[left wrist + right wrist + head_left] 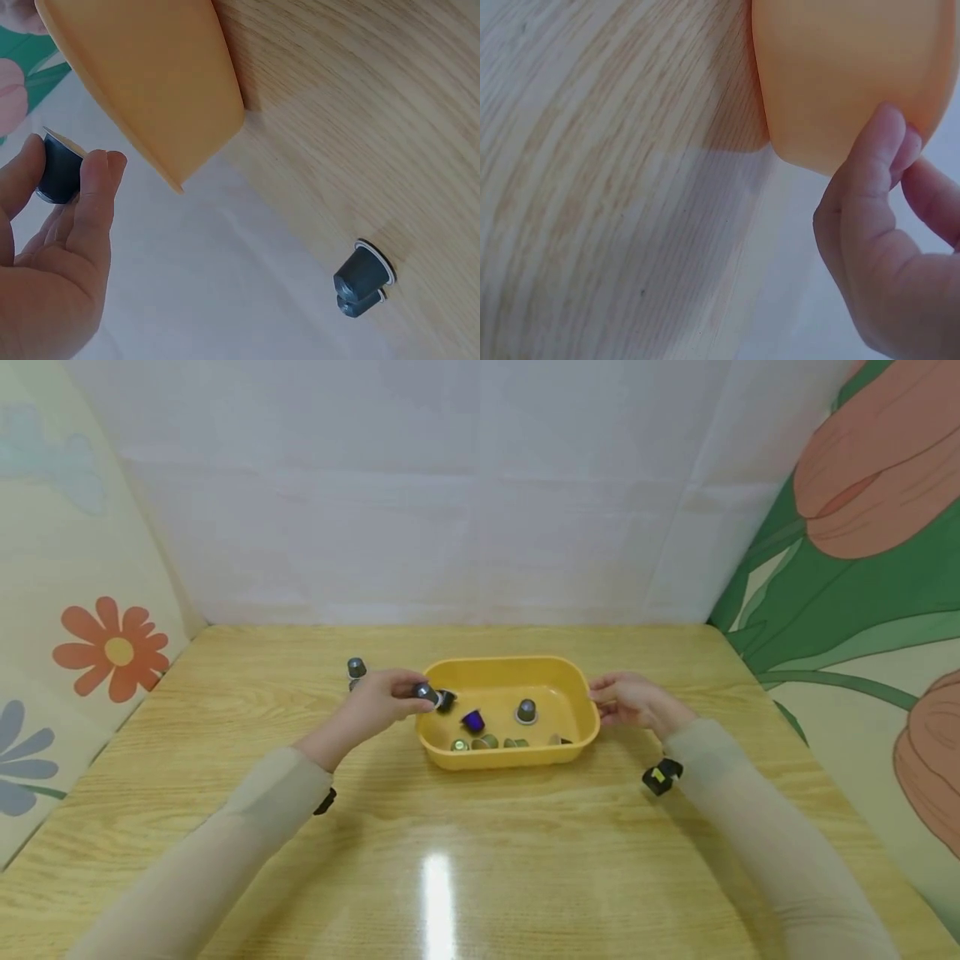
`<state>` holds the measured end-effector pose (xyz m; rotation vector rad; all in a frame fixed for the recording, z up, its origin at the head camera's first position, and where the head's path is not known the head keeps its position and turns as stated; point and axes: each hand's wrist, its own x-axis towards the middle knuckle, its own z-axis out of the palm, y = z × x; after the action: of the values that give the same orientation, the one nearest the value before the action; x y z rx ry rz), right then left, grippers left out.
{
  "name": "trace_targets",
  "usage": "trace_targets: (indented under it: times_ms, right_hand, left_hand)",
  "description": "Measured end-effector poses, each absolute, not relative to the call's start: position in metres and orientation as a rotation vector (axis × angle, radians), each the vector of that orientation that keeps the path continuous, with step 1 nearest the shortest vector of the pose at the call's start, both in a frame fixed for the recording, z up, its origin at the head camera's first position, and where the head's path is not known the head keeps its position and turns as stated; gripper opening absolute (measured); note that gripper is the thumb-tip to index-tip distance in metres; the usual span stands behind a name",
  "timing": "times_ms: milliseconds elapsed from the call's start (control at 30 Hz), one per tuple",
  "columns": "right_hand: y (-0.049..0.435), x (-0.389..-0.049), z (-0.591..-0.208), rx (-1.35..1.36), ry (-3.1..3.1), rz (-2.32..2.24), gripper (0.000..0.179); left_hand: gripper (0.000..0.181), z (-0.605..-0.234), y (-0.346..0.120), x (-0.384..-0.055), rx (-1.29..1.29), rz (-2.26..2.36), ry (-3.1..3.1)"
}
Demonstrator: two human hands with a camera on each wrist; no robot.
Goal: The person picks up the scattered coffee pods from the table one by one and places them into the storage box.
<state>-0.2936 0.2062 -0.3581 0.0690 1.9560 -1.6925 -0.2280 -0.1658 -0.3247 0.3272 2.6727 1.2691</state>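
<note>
My left hand (382, 697) pinches a dark coffee capsule (426, 693) between thumb and fingertips, over the left end of a yellow plastic bin (510, 760). In the left wrist view the same capsule (60, 171) shows its dark side and pale rim edge. At the bin's right end, my right hand (633, 700) grips the rim, its fingertips (887, 124) against the outer wall. Inside lie a purple capsule (473, 721), a grey one (527, 711) standing rim down, a black one (447, 701), and several greenish ones (487, 742) partly hidden by the front wall.
Two dark capsules (364, 270) rest on the wooden table (495, 843) left of the bin, partly behind my left hand in the head view. A white cloth (472, 527) hangs at the table's back edge. Floral panels (112, 647) flank both sides.
</note>
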Motion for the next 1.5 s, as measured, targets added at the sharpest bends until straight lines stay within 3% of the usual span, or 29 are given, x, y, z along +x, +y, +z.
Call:
trace_targets:
  times_ms: [800,1500]
  right_hand:
    - [0.206,-0.291,-0.358,0.008,1.932,-1.719,0.017]
    - [0.207,-0.292,-0.358,0.003,1.953,-1.698,0.024]
  left_hand:
    - [0.047,-0.33,-0.138,-0.239,0.317,1.212,2.64]
    - [0.043,-0.341,-0.109,-0.26,0.489,1.12,2.681]
